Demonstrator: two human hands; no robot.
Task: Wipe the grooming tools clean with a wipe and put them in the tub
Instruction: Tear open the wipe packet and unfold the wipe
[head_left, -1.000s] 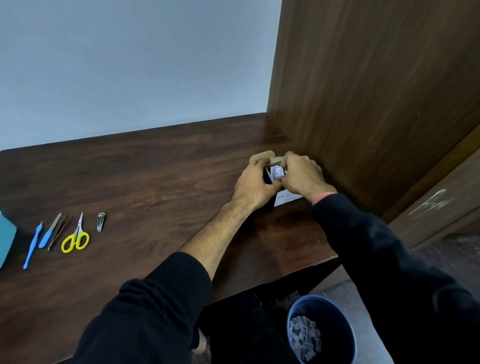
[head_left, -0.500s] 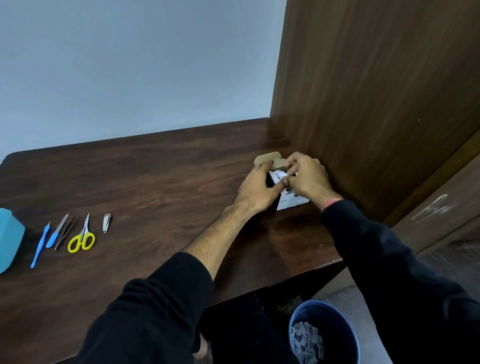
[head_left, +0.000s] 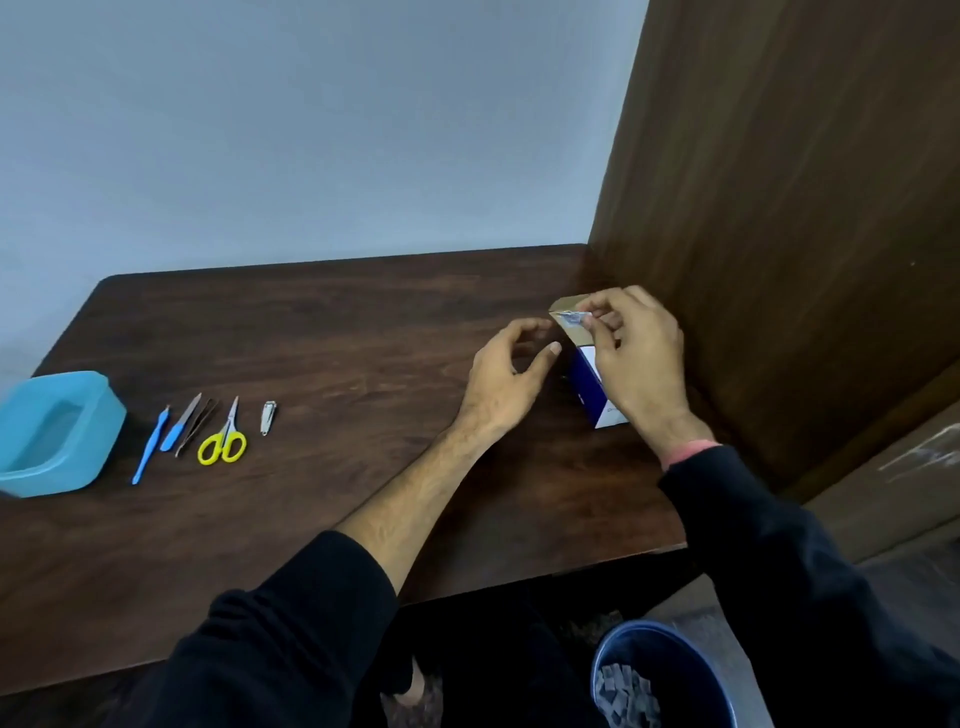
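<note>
Five tools waited, unwiped, near the table's left edge.
Right hand (head_left: 641, 358) pinched a small foil wipe sachet (head_left: 571, 317) above the blue-and-white cardboard box (head_left: 592, 387); left hand (head_left: 506, 371) hung loosely curled, empty. Best steady the box, lift straight.

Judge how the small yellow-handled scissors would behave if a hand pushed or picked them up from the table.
The yellow-handled scissors lie flat and closed on the table, so a push would probably slide or spin them, not roll them. They look small and thin, likely light and stiff. The smooth, glossy tabletop suggests they would skid easily; the finger loops look the easiest hold.
</note>
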